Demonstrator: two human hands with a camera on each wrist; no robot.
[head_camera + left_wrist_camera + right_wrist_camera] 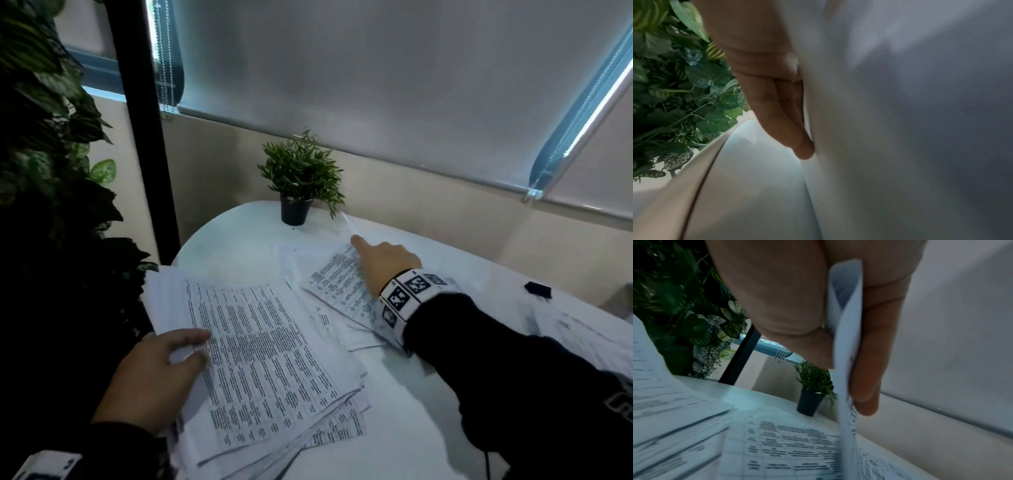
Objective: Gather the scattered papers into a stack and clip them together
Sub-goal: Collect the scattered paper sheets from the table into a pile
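White printed sheets lie spread over the round white table (239,240), and the move ahead turns on how two groups of them sit relative to each other. The main pile (267,359) rests at the table's near-left edge, loosely fanned, its long axis running from the near edge away toward the far side and leaning slightly left. The left hand (154,380) steadies it at its left margin, thumb on top of the top page and the remaining fingers tucked beneath the pile's edge, as the left wrist view also suggests. Further in, toward the table's middle and just right of the pile's far corner, the right hand (383,263) pinches a loose sheet (342,274) between thumb and fingers; the right wrist view shows the paper's edge curled up between them. That sheet lies skewed, its long axis angled toward the small potted plant (301,181) at the far edge. By my reading, it must travel toward the near-left and rotate to match the pile, and the right hand is the one placed for it. More paper (582,335) lies at the right edge, and a small black object (538,290), probably the clip, sits near the far-right edge, well apart from both hands.
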